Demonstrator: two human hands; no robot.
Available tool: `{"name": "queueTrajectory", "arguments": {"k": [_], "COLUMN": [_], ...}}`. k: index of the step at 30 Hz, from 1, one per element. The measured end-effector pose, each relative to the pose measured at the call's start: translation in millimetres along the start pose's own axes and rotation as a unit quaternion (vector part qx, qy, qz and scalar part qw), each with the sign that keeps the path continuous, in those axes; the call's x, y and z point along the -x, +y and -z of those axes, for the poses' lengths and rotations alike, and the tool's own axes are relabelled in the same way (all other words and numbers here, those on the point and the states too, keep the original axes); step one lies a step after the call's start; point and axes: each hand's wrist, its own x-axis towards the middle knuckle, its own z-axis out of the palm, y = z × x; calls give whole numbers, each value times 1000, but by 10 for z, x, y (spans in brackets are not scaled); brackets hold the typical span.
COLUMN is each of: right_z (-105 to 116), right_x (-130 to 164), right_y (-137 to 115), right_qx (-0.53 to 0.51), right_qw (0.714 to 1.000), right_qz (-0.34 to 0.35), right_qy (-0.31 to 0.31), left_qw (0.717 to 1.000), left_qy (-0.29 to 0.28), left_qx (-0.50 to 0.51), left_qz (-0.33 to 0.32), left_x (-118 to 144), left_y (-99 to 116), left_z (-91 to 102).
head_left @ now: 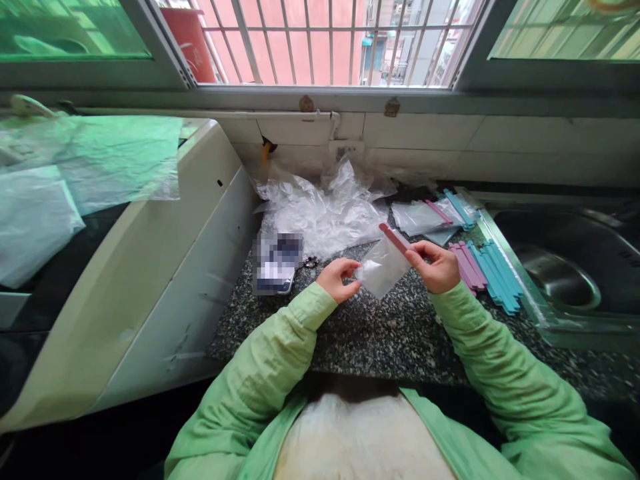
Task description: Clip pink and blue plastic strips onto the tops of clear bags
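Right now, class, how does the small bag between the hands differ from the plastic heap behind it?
The small bag is held in the right hand, the left hand at its edge; the plastic heap lies on the counter. The bag looks fairly flat; the heap is crumpled. The bag is much smaller than the heap. Both look like clear plastic.

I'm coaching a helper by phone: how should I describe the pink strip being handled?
Find the metal sink, then look left to the right hand above the speckled countertop. The pink strip juts from it, by a small clear bag; unlike the other pink strips, it is held, not lying down.
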Motion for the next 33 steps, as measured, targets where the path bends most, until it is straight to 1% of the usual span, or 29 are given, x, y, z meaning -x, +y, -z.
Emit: {"name": "queueTrajectory", "arguments": {"k": [2, 4, 7, 9, 12, 15, 18, 21, 23, 25, 28, 30, 33], "right_z": [-14, -30, -40, -34, -18, -6, 7, 21, 25, 24, 24, 29, 43], "right_x": [11, 20, 23, 19, 14, 13, 9, 7, 9, 15, 21, 20, 15], "right_y": [2, 5, 2, -5, -14, -14, -16, -42, -70, -96, -117, -119, -116], "right_qx": [3, 6, 8, 10, 13, 11, 1, -15, -20, -24, -34, -39, -52], "right_qw": [1000, 1000, 1000, 1000, 1000, 1000, 1000, 999, 998, 996, 994, 992, 987], "right_qz": [4, 10, 16, 15, 12, 12, 13, 27, 45, 61, 74, 83, 96], "right_qy": [-5, -11, -11, -6, 6, 10, 3, -18, -37, -54, -76, -89, -115], "left_qw": [996, 988, 978, 973, 972, 979, 990, 994, 991, 992, 997, 997, 997], "left_qy": [40, 62, 67, 75, 88, 83, 79, 105, 118, 104, 66, 60, 60], "left_qx": [-63, -109, -151, -170, -175, -142, -80, 6, 51, 51, -2, -21, -16], "left_qz": [-54, -91, -127, -135, -131, -120, -80, -26, -24, -41, -45, -34, -36], "left_x": [1, 1, 7, 14, 23, 27, 18, -1, -12, -20, -23, -23, -20], "left_y": [-22, -38, -54, -60, -62, -56, -52, -52, -48, -40, -29, -28, -31], "left_z": [-6, 1, 20, 27, 22, 9, 9, 37, 61, 76, 75, 69, 66]}}
